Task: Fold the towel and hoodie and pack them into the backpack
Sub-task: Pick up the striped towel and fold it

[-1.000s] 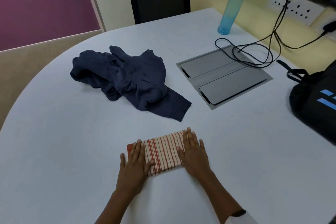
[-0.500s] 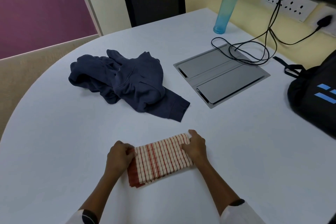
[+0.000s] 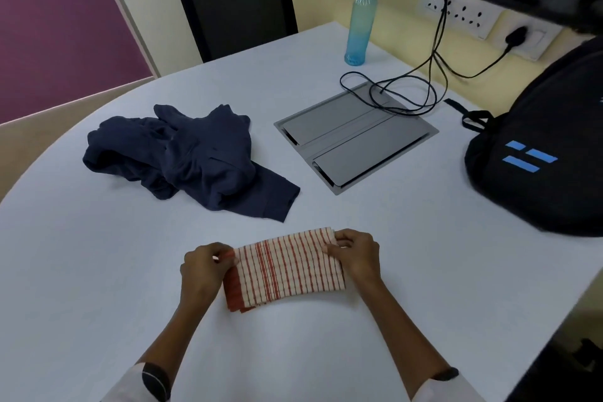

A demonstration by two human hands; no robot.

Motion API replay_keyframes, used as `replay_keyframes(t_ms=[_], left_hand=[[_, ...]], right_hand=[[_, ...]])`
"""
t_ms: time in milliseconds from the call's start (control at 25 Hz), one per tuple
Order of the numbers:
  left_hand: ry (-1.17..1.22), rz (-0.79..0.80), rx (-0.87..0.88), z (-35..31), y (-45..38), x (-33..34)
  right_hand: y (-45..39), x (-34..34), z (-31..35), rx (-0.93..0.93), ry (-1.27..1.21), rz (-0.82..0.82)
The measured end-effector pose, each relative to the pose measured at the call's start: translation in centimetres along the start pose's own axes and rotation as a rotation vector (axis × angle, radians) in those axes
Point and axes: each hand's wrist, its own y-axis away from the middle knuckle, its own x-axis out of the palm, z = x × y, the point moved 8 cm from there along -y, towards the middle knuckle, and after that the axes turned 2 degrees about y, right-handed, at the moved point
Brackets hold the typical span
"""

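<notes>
Pinching folded towel (image 3: 287, 268) ends, left hand (image 3: 204, 268) and right hand (image 3: 354, 256); soft, light, support both ends lifting

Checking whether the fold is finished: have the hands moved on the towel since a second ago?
Yes. Both hands slid outward from lying flat on the towel to pinching its ends.
</notes>
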Motion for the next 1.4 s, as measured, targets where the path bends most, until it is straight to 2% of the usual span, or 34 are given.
replay_keyframes(t_ms=[280, 560, 800, 1040, 1120, 1240, 1400], left_hand=[[0.042, 0.07, 0.223, -13.4, -1.4, 5.8], [0.051, 0.186, 0.399, -26.3, -1.0, 16.6], [-0.03, 0.318, 0.533, -35.6, -0.4, 26.5], [-0.23, 0.405, 0.647, -38.9, 0.5, 32.1], [-0.276, 0.46, 0.664, -41.8, 0.6, 39.3], [-0.311, 0.473, 0.627, -41.4, 0.8, 39.8], [-0.336, 0.487, 0.639, -40.4, 1.3, 40.6]], right_hand=[[-1.9, -12.2, -3.6, 0.057, -0.217, -0.179], [-4.3, -24.6, -10.6, 0.161, -0.316, -0.392], [-5.5, -32.2, -17.3, 0.263, -0.359, -0.521], [-4.8, -33.1, -21.8, 0.37, -0.433, -0.538], [-7.5, -36.0, -26.3, 0.433, -0.396, -0.57], [-7.5, -35.9, -26.8, 0.417, -0.358, -0.566], [-7.5, -35.7, -26.1, 0.345, -0.122, -0.59]])
